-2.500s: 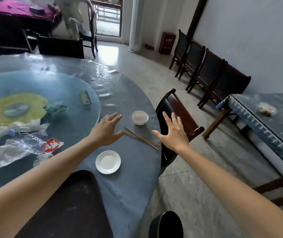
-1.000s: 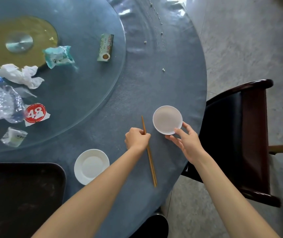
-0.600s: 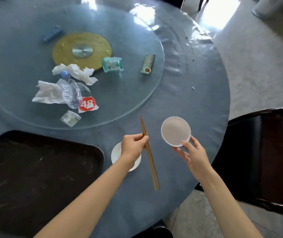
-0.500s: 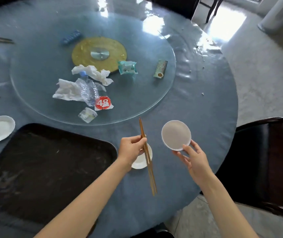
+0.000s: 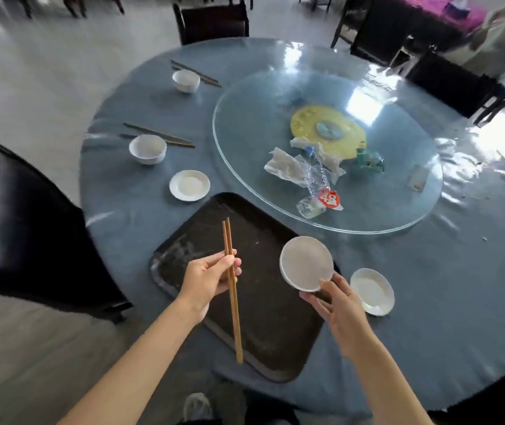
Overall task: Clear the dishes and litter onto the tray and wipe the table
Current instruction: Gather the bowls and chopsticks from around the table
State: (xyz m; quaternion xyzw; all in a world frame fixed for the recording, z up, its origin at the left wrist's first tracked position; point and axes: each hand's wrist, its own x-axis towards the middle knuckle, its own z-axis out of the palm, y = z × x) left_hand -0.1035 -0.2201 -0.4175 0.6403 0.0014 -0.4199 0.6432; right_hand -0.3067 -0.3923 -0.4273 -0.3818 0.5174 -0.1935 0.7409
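Observation:
My left hand (image 5: 208, 279) grips a pair of wooden chopsticks (image 5: 233, 305) above the dark tray (image 5: 272, 338). My right hand (image 5: 335, 302) holds a small white bowl (image 5: 306, 263) by its near rim, over the tray's right side. A white saucer (image 5: 372, 291) lies on the blue table (image 5: 447, 302) just right of the tray. Another saucer (image 5: 189, 184) sits left of the tray's far corner. Two more bowls (image 5: 147, 148) (image 5: 186, 80) with chopsticks (image 5: 159, 134) beside them stand at the left edge. Crumpled tissues (image 5: 288, 167), a crushed plastic bottle (image 5: 317, 176) and wrappers (image 5: 369, 162) lie on the glass turntable (image 5: 383, 216).
A dark chair (image 5: 33, 216) stands at the table's left and another chair (image 5: 211, 23) at the far side. More chairs (image 5: 447, 81) and a table with a purple cloth (image 5: 447, 7) fill the far right. Grey floor (image 5: 30, 75) surrounds the table.
My view swung left around the table. Both hands lifted the chopsticks and the bowl off the tabletop and carried them left, over the tray.

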